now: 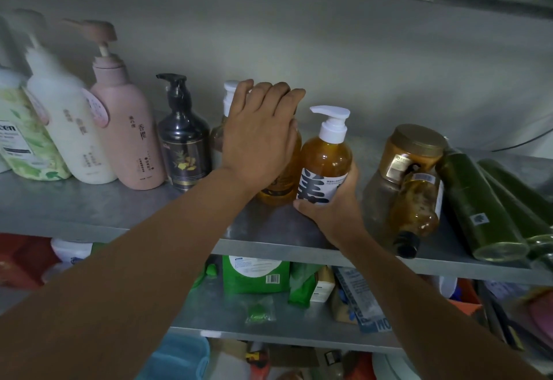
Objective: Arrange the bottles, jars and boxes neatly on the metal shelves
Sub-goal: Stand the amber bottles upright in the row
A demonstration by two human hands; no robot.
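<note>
On the upper metal shelf point(89, 212) stands a row of pump bottles: a green-patterned one point(27, 146), a white one point(68, 128), a pink one point(125, 128) and a dark one point(184, 146). My left hand point(260, 134) lies over an amber bottle point(284, 176), fingers curled around its top; another white pump point(230, 95) shows behind it. My right hand point(332, 212) grips the base of an upright amber pump bottle point(326, 155) with a white pump.
To the right stand a gold-lidded jar point(413, 149), a toppled amber bottle point(416, 209) and green bottles point(481, 203) lying on their sides. The lower shelf point(269, 319) holds a green box point(254, 275), packets and other boxes.
</note>
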